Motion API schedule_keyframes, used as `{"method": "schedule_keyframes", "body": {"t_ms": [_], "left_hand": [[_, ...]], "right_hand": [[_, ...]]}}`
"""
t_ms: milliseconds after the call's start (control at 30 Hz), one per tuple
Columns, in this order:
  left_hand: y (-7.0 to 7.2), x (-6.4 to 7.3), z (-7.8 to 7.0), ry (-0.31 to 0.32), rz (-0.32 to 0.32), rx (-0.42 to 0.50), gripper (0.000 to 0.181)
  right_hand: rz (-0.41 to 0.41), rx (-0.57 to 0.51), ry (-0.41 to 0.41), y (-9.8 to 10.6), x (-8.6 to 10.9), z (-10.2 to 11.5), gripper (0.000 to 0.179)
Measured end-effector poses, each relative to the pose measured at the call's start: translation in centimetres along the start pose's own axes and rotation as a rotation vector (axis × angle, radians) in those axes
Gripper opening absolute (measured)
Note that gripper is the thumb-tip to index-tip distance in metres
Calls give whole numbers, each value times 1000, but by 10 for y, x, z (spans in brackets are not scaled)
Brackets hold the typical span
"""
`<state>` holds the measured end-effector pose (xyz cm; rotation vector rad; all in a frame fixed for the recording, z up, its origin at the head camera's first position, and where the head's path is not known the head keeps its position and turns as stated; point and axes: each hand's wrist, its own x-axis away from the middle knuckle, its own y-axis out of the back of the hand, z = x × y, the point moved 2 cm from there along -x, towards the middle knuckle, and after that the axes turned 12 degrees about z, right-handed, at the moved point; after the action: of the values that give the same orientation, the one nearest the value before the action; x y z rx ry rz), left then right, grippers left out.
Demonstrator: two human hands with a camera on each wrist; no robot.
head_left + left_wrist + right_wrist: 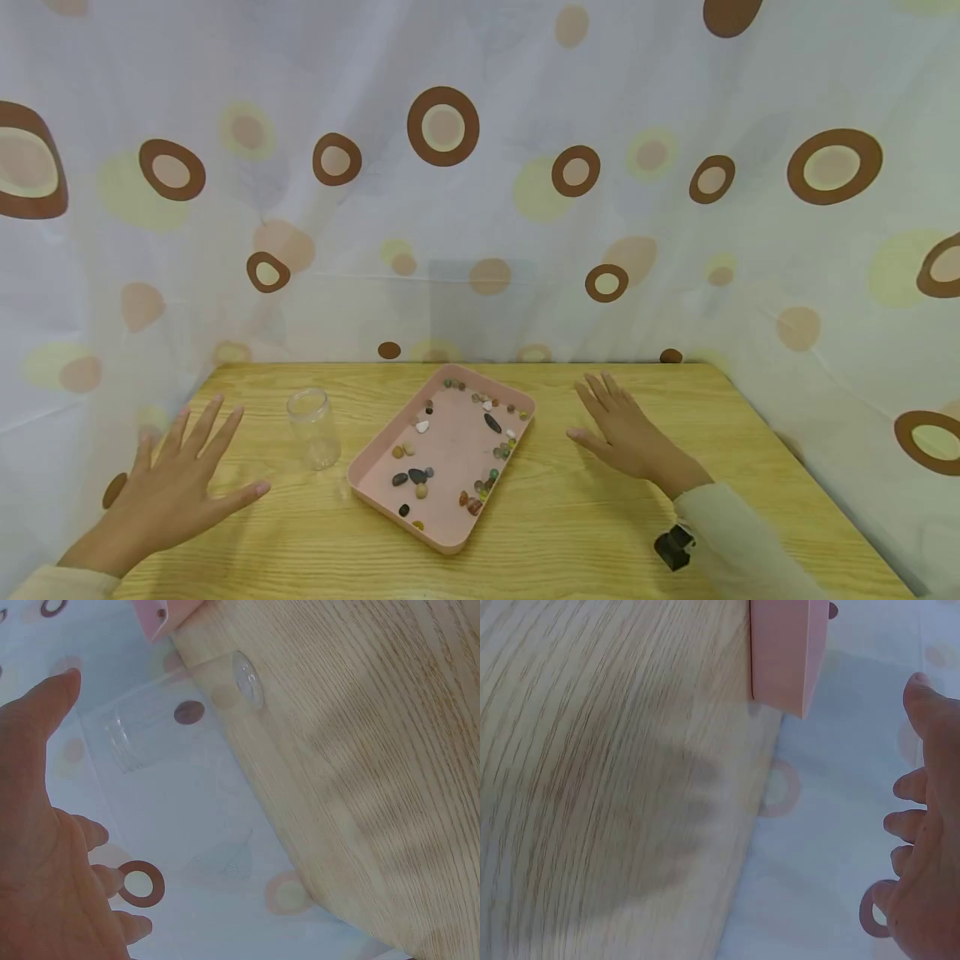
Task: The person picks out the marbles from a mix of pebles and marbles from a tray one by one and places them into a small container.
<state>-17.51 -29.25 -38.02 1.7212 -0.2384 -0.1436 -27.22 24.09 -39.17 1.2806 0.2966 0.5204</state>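
My left hand [176, 487] is spread with straight fingers over the table's left side, holding nothing. Just to its right stands a clear, empty-looking jar [315, 432], upright with its round rim up; the left wrist view also catches this jar [176, 709] beyond the thumb. In the middle lies a shallow pink tray [450, 546], turned at an angle. Small stones and beads are scattered in it, among them a dark oval stone [492, 423] and a white stone [422, 427]. Right of the tray, my right hand [626, 429] hovers palm down with fingers extended, its shadow on the wood.
The wooden table [570, 550] has its far edge against a pale curtain [495, 208] patterned with brown rings, which also encloses both sides. A black clip-like device [673, 547] sits at the right sleeve. In the right wrist view the tray's pink wall [780, 660] shows at the top.
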Motion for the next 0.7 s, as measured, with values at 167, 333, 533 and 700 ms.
{"method": "schedule_keyframes", "body": {"t_ms": [167, 333, 533, 700], "left_hand": [[-1, 0, 0, -3, 10, 11, 99], [-1, -1, -1, -9, 3, 3, 99], [-2, 0, -3, -12, -27, -12, 97], [-4, 1, -3, -9, -33, -7, 97]], "right_hand": [[13, -7, 20, -19, -30, 10, 78], [45, -13, -1, -35, -51, 17, 77], [90, -34, -34, -48, -66, 18, 75], [132, -36, -50, -50, -71, 19, 78]]}}
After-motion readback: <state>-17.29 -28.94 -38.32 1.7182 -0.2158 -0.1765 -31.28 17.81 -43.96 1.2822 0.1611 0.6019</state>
